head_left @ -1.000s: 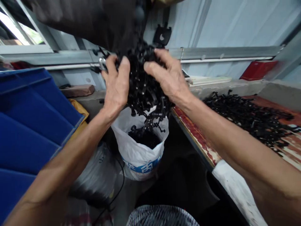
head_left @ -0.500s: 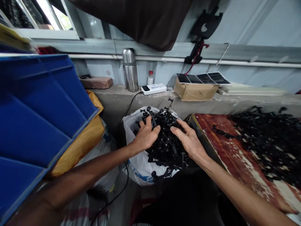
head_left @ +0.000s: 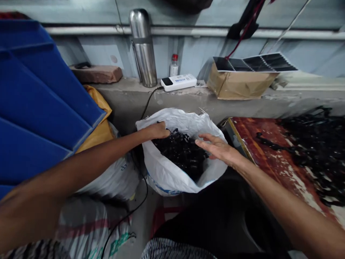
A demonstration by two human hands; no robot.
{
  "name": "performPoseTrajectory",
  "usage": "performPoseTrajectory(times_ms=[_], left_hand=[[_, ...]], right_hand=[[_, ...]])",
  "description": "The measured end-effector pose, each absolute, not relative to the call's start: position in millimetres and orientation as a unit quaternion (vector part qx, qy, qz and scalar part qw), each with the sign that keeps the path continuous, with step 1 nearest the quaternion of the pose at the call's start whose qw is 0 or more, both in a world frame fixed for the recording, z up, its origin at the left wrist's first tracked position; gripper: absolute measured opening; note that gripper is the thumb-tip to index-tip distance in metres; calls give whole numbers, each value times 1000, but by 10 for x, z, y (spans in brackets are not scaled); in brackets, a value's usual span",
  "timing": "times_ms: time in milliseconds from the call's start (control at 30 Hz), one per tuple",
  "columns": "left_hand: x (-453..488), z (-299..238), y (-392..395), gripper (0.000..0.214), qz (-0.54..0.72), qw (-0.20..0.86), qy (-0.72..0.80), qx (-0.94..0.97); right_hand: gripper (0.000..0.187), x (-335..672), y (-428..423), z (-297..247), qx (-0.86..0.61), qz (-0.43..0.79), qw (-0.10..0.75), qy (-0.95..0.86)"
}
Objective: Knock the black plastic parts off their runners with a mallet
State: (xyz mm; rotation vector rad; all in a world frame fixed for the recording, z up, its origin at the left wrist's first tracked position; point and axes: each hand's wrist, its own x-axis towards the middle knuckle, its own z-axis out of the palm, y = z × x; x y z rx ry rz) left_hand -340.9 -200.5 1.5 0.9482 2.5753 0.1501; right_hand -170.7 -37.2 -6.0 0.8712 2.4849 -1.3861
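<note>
Many black parts (head_left: 182, 153) lie in the sack (head_left: 169, 176), between both hands, neither clearly nearer: left hand (head_left: 160, 130) curled, its hold unclear; right hand (head_left: 215, 146) released, by the right rim.

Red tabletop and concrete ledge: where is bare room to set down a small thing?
The red tabletop shows bare surface between its left edge and the small black parts crowding its right side. On the concrete ledge, a narrow patch lies between brick and vacuum flask; from flask to cardboard box it is crowded.
</note>
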Motion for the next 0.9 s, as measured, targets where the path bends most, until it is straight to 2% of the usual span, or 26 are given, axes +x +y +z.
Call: performPoseTrajectory(times_ms=[67, 233, 333, 433, 533, 600, 700, 733, 800, 900], left_hand=[[-3414, 29, -2053, 47, 1, 175, 923, 343], [-3232, 62, -1999, 43, -112, 44, 891, 439], [-3048, -18, -1846, 53, -138, 126, 825, 533], [-2837, -199, -1713, 86, -127, 239, 750, 603], [-2712, -443, -1649, 96, -110, 280, 702, 645], [-2761, -587, -1614, 96, -123, 285, 685, 659], [-3058, -699, -1519, 99, -130, 275, 717, 627], [-3189, -707, -1476, 100, -126, 274, 750, 589], [-3425, -694, -1388, 100, -120, 263, 809, 511], [-3562, -666, -1300, 83, -82, 205, 863, 454]], right_hand=[[61, -1664, -330, -81, 271, -448, 94, 847], [50, -1565, -328, -170, 166, -398, 157, 888], [36, -1486, -435, -143, 69, -360, 227, 902], [22, -1346, -596, -6, -9, -321, 274, 906], [38, -1155, -749, 160, -82, -259, 287, 919], [36, -1022, -824, 211, -97, -211, 281, 931], [18, -816, -895, 124, -82, -182, 273, 941], [22, -743, -914, 59, -86, -180, 258, 945], [29, -595, -950, -85, -113, -185, 184, 959], [34, -400, -998, -231, -173, -193, 37, 965]])
